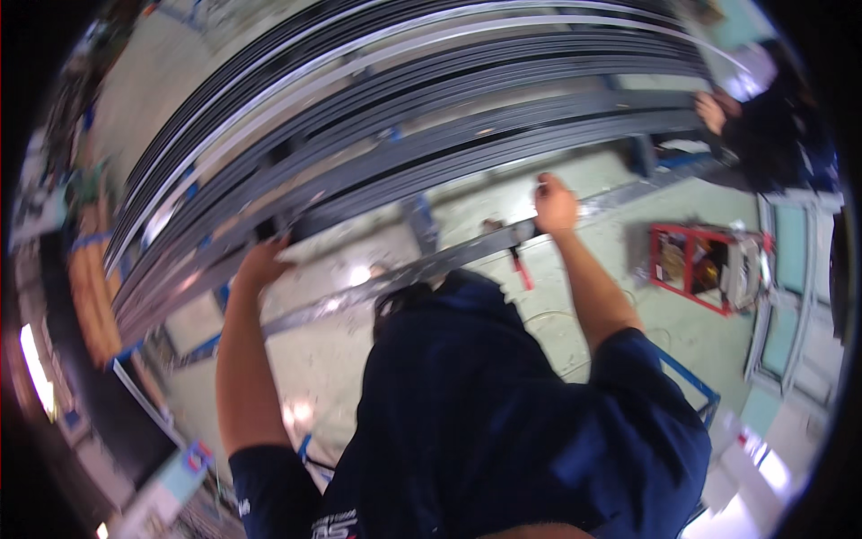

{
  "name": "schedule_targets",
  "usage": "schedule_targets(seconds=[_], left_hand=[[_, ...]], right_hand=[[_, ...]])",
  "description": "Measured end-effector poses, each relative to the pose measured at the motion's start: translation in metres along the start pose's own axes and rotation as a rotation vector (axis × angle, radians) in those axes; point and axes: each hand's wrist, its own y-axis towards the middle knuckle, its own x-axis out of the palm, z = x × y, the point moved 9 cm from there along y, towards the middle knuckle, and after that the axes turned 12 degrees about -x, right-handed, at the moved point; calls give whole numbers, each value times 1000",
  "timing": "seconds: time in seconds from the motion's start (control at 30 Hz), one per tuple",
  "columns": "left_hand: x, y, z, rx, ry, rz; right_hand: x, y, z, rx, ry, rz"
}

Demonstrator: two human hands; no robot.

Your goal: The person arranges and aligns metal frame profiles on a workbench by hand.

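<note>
One left hand (261, 264) at nine o'clock, one right hand (558, 206) at two; one co-worker (779, 135) farther out at two; one red-framed box (690, 260) at three; dark metal bars (449, 135) at twelve, blurred beyond counting.

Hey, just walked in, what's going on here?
A person's left hand is at the near edge of some long dark bars. The right hand, fingers curled, is by a near rail; its grip is unclear. Another person's hand is at the bars' right end. A red-handled tool is at the rail.
</note>
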Motion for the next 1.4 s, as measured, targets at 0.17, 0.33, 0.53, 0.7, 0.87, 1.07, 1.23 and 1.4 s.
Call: schedule_targets(seconds=[0.17,0.33,0.53,0.7,0.87,1.07,1.23,1.4], left_hand=[[-9,-17,14,-139,-87,-42],[-16,-27,25,-213,-115,-54],[-67,-33,102,-194,-225,373],[-88,-28,144,-46,-399,819],[-35,-6,132,-129,-367,806],[-34,-7,134,-125,-331,876],[-36,-5,132,-69,-431,918],[-32,-5,118,-56,-465,818]], right_hand=[[-7,5,-1,5,-19,-17],[-5,8,-8,16,-30,-64],[0,5,-12,14,-35,-68],[2,5,-14,-1,-68,-57],[1,3,0,-2,-62,-78],[8,5,5,11,-135,-155],[4,5,4,53,-206,-177],[15,8,-4,103,-103,-97]])
